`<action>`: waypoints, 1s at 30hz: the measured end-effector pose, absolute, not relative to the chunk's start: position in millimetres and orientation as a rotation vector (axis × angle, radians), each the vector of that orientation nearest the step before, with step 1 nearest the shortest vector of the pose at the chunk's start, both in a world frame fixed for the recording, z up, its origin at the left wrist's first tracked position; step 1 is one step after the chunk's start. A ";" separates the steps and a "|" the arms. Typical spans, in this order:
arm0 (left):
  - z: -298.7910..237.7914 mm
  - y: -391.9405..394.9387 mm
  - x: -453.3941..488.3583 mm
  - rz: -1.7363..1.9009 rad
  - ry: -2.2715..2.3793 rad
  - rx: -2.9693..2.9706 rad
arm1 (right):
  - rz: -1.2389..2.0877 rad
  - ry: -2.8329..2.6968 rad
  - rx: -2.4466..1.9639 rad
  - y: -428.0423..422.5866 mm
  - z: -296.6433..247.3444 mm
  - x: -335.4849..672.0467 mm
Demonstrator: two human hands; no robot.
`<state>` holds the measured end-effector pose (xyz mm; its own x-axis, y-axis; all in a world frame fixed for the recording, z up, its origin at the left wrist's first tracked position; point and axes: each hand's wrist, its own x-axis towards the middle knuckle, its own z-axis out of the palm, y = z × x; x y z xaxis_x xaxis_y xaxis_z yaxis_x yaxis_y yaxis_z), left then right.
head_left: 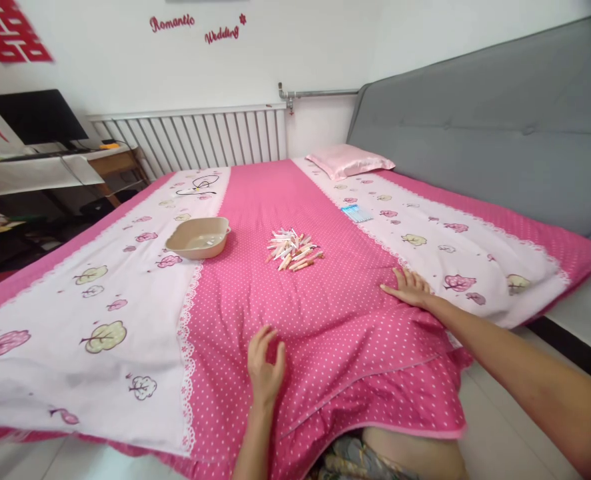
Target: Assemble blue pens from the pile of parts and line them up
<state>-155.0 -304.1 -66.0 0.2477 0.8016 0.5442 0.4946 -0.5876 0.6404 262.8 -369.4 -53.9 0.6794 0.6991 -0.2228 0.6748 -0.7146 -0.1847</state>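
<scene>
My left hand (266,365) is over the near part of the pink dotted bedspread (335,333), fingers apart and nothing in it. Further right, my right hand (409,288) lies with spread fingers on the cloth, also holding nothing. Beyond both hands, a loose pile of pens (295,250), pink, white and tan, rests in the middle of the bed. To its left stands a beige plastic basin (198,239); its inside shows only in part. A row of light blue pens (356,213) lies to the right of the pile.
A black cable (205,183) lies coiled at the far left of the bed, and a pink pillow (349,161) at the far right. The grey headboard (495,113) rises on the right. A radiator (195,137) and a desk with a monitor (38,117) stand behind.
</scene>
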 end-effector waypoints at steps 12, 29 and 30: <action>-51.0 -404.3 -108.6 0.514 0.799 2.589 | 0.414 -1.143 -2.785 -370.0 -56.5 263.1; 53.0 -393.9 -65.4 0.994 0.540 2.679 | 0.435 -1.082 -2.803 -373.6 -60.7 267.1; 56.4 -397.7 -65.4 0.982 0.464 2.730 | 0.435 -1.063 -2.811 -373.9 -61.0 266.7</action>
<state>-65.4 -397.7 56.4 0.7297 0.3579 0.5826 0.2229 -0.9300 0.2923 266.7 -373.9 -61.0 0.7148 0.6612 -0.2279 0.6311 -0.7502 -0.1974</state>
